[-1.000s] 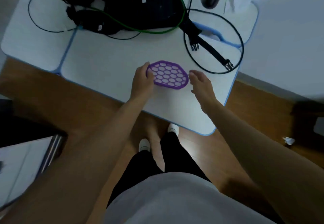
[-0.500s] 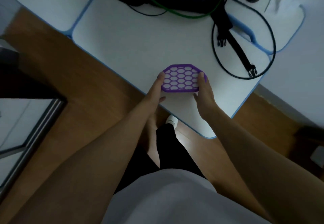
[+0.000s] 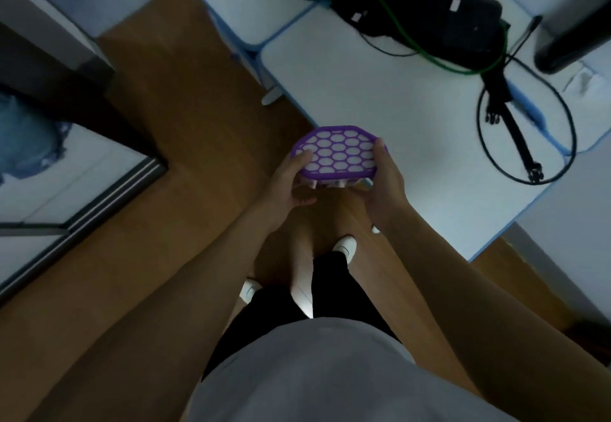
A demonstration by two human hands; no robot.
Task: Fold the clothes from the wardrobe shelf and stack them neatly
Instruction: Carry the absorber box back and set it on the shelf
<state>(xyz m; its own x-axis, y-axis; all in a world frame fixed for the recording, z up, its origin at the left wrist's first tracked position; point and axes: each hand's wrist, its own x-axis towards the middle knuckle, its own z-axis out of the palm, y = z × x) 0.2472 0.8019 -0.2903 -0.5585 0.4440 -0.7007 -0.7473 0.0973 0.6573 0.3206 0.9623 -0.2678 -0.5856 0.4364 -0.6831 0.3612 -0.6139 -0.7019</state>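
The purple grid (image 3: 334,153) has been lifted off the tabletop (image 3: 363,91) and is now gripped at both ends by the left hand (image 3: 291,183) and right hand (image 3: 385,187), so nothing is folded yet; a blue heap (image 3: 26,137), maybe clothes, is seen far left of the tabletop.

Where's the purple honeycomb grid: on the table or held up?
Held up: the purple honeycomb grid is off the table; left hand and right hand hold its ends, fingers curled beneath.

One wide head camera looks steeply down from near, over the left grip (image 3: 291,182) and right grip (image 3: 385,183), at counter (image 3: 347,84) and floor (image 3: 198,107).
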